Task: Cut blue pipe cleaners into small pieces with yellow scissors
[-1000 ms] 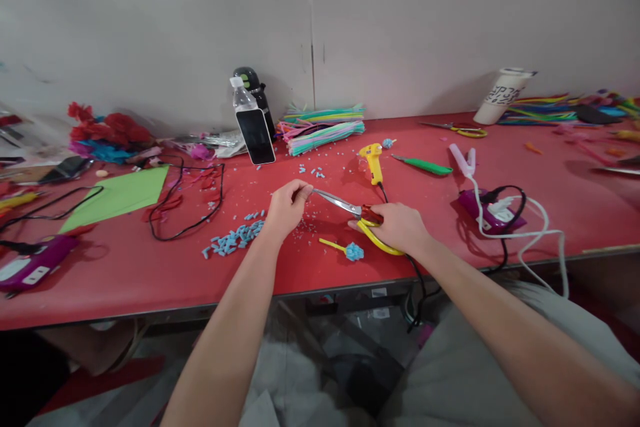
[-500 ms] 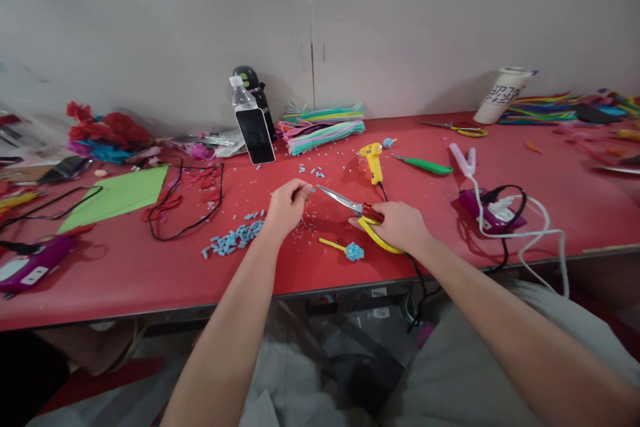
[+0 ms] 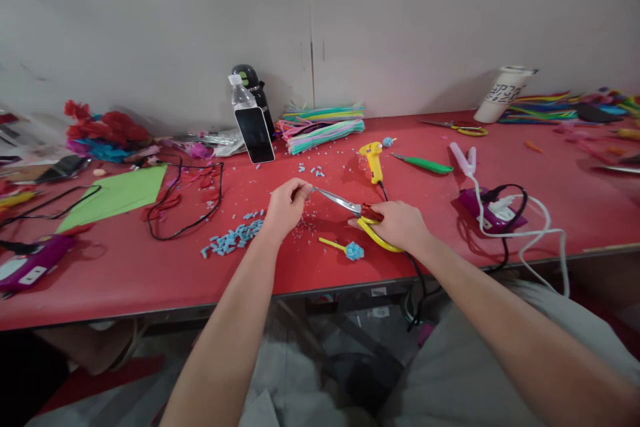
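My left hand [image 3: 290, 203] is closed in a pinch above the red table [image 3: 310, 273]. A tiny light-blue bit showed at its fingertips a moment ago; it is barely visible now, and looks like a short pipe cleaner piece. In my right hand [image 3: 397, 223] are scissors [image 3: 345, 202] with red and yellow handles, their blades nearly together and their tips at my left fingertips. Left of my left wrist lies a pile of short blue pipe cleaner pieces [image 3: 235, 238]. A blue tuft on a yellow stem [image 3: 354, 251] rests below the scissors.
Beyond the scissors lie a yellow glue gun [image 3: 371, 161] and a green-handled tool [image 3: 427, 165]. A phone [image 3: 255, 136] leans on bottles, beside pipe cleaner bundles [image 3: 325, 137]. At right stands a purple power strip [image 3: 493, 210] with cables; a cup [image 3: 504, 95] is behind.
The scissor tips have moved slightly left, right up to my left fingertips, and the blades look closer together. My left hand has stayed almost in place.
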Tool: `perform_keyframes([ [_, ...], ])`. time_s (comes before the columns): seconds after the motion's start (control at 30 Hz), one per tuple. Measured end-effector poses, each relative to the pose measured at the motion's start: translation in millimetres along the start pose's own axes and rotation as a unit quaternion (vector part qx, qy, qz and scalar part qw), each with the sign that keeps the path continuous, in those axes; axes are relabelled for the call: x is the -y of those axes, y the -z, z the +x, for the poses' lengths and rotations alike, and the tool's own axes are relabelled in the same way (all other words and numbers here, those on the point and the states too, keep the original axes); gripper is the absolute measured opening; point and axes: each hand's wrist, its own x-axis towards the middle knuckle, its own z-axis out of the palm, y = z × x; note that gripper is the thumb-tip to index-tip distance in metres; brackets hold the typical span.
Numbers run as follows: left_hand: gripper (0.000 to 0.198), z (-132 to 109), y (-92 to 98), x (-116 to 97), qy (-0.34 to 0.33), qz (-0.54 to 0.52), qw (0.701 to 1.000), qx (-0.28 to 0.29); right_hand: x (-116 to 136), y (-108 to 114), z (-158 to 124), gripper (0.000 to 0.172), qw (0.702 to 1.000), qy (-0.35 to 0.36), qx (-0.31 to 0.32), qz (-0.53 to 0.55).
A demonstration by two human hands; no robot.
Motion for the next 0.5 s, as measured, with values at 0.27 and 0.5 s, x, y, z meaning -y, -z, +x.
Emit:
perform_keyframes([
  [0.27, 0.031, 0, 0.0, -1, 0.011, -0.007, 1.0, -0.004, -1, 0, -3, 0.06, 1.0, 0.003, -0.013, 0.026],
  [0.5, 0.037, -3, 0.8, -10, 0.026, -0.002, 1.0, -0.004, -2, -1, -4, 0.056, 0.999, 0.01, -0.016, 0.03],
])
